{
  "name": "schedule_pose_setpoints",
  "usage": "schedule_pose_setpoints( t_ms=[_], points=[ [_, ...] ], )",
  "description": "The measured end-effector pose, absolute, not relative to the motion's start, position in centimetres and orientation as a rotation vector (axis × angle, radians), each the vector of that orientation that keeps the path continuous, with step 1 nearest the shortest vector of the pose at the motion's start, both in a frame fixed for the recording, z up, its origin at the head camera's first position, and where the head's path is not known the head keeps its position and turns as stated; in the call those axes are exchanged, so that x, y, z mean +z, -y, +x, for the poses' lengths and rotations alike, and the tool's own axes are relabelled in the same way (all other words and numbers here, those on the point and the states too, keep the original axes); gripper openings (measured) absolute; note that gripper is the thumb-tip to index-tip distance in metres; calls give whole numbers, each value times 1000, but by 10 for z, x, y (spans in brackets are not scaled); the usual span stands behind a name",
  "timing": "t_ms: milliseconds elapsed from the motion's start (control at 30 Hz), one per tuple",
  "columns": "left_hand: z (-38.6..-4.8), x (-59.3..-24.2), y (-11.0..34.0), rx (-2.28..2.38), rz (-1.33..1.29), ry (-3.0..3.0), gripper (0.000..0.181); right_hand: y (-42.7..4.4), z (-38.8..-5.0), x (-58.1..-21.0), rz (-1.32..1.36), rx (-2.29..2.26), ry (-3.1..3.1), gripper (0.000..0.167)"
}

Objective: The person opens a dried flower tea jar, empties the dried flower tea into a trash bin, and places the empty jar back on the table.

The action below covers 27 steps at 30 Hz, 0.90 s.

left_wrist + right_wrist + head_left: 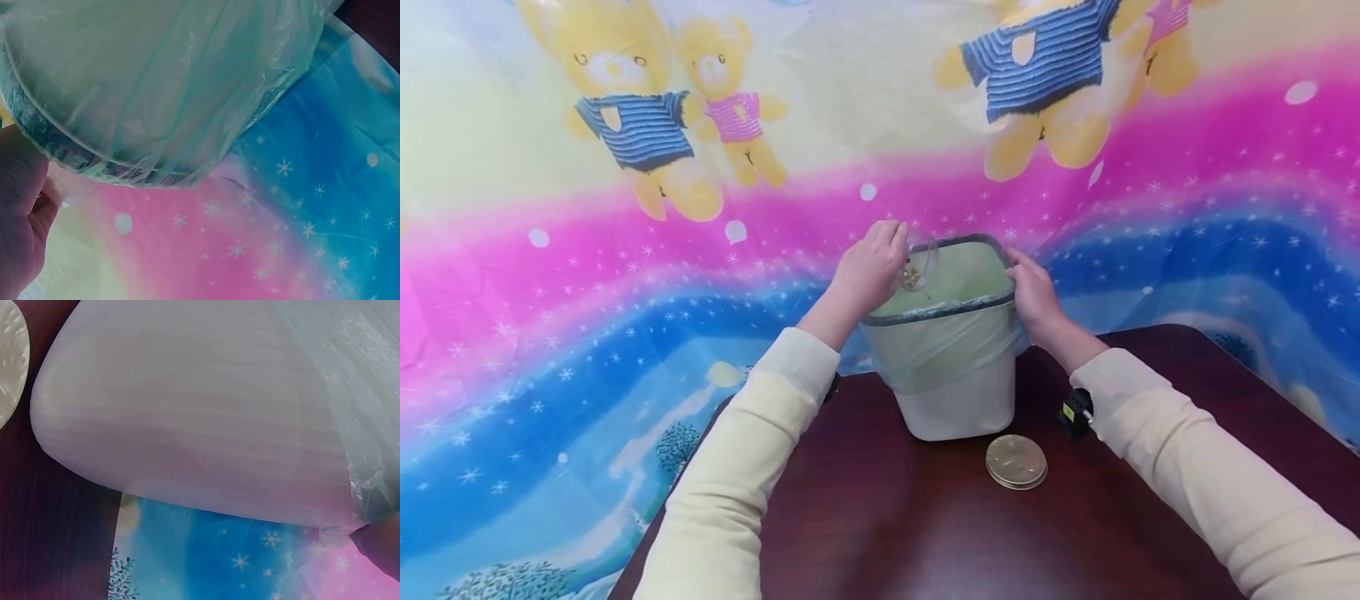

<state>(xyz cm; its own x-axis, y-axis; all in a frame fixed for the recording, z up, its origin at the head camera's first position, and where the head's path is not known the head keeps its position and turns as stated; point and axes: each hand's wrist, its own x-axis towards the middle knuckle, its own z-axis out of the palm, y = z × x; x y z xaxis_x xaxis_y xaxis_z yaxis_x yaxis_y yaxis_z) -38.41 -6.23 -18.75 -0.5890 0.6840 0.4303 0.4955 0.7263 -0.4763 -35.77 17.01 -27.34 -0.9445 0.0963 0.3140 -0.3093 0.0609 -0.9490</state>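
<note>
Pinching a clear cup (pixel 922 268) over the bin (pixel 958 408) with my left hand (pixel 872 262), right hand (pixel 1036 292) just gripping the rim (pixel 947 310).

A printed sheet (pixel 865 100) fills the background, with yellow bears (pixel 647 129) in striped tops on cream, above wavy bands of pink (pixel 820 208) and blue (pixel 677 350) scattered with white snowflakes (pixel 284 167) and small trees (pixel 679 444). In front stands a dark reddish-brown table (pixel 865 517) with rounded far corners, its wood-grained top catching a soft, pale sheen.
</note>
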Motion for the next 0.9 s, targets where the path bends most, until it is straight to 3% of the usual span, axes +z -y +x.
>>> schedule_pose_setpoints(
  t_ms=[367, 900],
  points=[
    [-385, -187, 62, 603, -907, 2230, 50, -170, -358, -274, 209, 1971, 2031, 54],
    [-383, -184, 60, 716, -923, 2215, 58, -170, -360, -274, 210, 1973, 2023, 54]
  ],
)
